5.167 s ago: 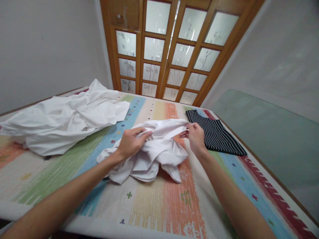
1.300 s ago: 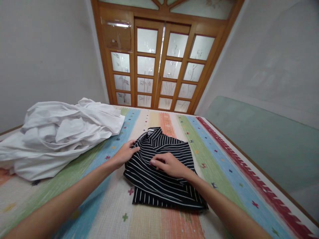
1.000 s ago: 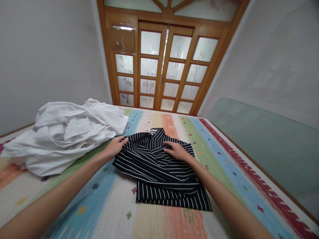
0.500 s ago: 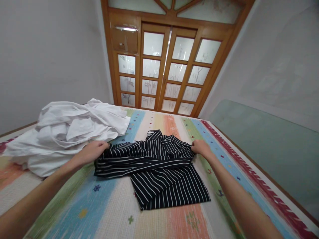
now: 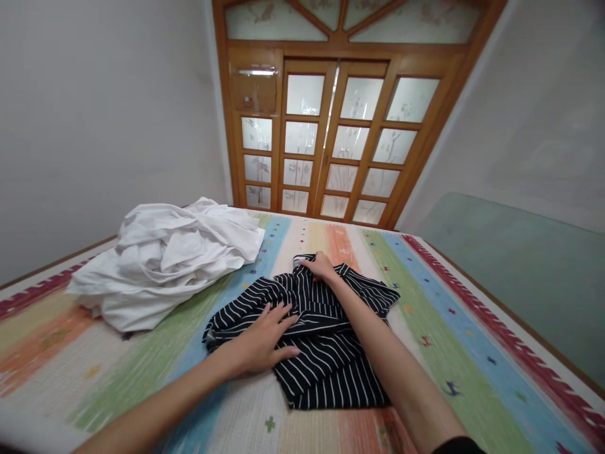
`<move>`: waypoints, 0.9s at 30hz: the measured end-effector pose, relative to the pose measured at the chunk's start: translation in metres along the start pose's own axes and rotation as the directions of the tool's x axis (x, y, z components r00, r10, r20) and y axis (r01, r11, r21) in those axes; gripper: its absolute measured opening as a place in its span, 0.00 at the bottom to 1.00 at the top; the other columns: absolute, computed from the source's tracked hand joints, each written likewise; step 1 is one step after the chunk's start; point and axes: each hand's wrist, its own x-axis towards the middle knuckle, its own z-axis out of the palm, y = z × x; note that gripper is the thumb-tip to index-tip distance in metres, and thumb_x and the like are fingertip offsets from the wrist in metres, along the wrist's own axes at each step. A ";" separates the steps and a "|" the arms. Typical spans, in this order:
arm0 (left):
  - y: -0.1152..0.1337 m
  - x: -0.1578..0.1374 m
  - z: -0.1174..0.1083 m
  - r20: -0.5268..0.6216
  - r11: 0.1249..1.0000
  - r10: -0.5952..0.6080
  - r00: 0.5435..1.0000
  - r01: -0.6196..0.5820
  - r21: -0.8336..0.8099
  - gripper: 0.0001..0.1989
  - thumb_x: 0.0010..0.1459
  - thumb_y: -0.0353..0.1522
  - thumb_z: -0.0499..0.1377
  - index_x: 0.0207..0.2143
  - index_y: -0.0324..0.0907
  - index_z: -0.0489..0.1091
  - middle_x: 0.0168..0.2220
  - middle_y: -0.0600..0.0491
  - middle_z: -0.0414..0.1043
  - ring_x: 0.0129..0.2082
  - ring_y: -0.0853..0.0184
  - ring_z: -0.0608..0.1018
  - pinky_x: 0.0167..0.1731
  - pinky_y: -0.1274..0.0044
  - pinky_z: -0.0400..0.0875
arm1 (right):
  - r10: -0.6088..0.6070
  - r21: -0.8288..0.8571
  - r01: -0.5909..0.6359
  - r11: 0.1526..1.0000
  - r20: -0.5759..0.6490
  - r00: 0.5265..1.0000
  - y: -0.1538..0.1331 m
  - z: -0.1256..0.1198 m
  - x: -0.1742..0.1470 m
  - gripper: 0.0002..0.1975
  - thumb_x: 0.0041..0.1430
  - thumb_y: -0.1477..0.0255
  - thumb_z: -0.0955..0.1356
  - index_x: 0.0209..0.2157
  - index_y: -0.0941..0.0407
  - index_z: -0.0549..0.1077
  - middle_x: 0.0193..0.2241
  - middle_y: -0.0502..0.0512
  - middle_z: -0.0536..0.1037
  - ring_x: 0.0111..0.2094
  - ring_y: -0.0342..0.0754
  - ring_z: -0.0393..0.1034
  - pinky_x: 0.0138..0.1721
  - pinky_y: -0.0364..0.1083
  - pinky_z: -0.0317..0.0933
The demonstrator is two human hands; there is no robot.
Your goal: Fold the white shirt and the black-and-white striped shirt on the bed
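A black shirt with white stripes (image 5: pixel 326 366) lies partly folded on the patterned cloth, its collar end pointing away from me. My left hand (image 5: pixel 265 337) rests flat on the left part of the shirt, fingers spread. At the collar is my right hand (image 5: pixel 321 268), its fingers closed on the collar fabric. My right forearm crosses over the middle of the shirt and hides part of it.
A crumpled heap of white cloth (image 5: pixel 174 252) lies to the left. The colourful striped cloth (image 5: pixel 425 340) covers the whole surface. Beyond its far edge stand wooden doors with glass panes (image 5: pixel 350 142). A pale green panel (image 5: pixel 515 265) leans at the right wall.
My left hand has let go of the shirt's left end and lies flat on it. The right hand has moved from the right side to the collar. The view has shifted slightly.
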 end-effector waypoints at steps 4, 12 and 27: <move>0.023 0.004 0.017 -0.008 0.999 -0.032 0.999 0.032 0.006 0.29 0.66 0.47 0.47 0.64 0.43 0.56 0.67 0.43 0.49 0.66 0.48 0.52 0.61 0.53 0.50 | 0.035 -0.021 -0.036 0.999 -0.033 0.999 -0.001 0.012 0.013 0.20 0.46 0.69 0.74 0.39 0.61 0.68 0.35 0.63 0.76 0.28 0.49 0.72 0.28 0.46 0.66; 0.047 0.037 0.028 -0.095 0.994 -0.005 0.995 0.015 0.107 0.31 0.63 0.49 0.49 0.59 0.37 0.63 0.57 0.38 0.64 0.56 0.46 0.66 0.55 0.55 0.60 | -0.167 0.125 0.169 0.978 -0.024 0.986 -0.026 0.011 0.010 0.09 0.52 0.75 0.64 0.38 0.57 0.68 0.26 0.48 0.72 0.25 0.42 0.66 0.30 0.41 0.62; 0.052 0.085 -0.037 -0.789 0.986 -0.047 0.613 -0.095 -0.133 0.06 0.59 0.30 0.52 0.33 0.41 0.69 0.35 0.47 0.69 0.40 0.59 0.71 0.45 0.66 0.67 | -0.504 0.542 0.525 0.656 -0.203 0.839 -0.048 -0.091 -0.040 0.12 0.47 0.72 0.62 0.37 0.54 0.68 0.23 0.44 0.62 0.24 0.41 0.57 0.26 0.40 0.52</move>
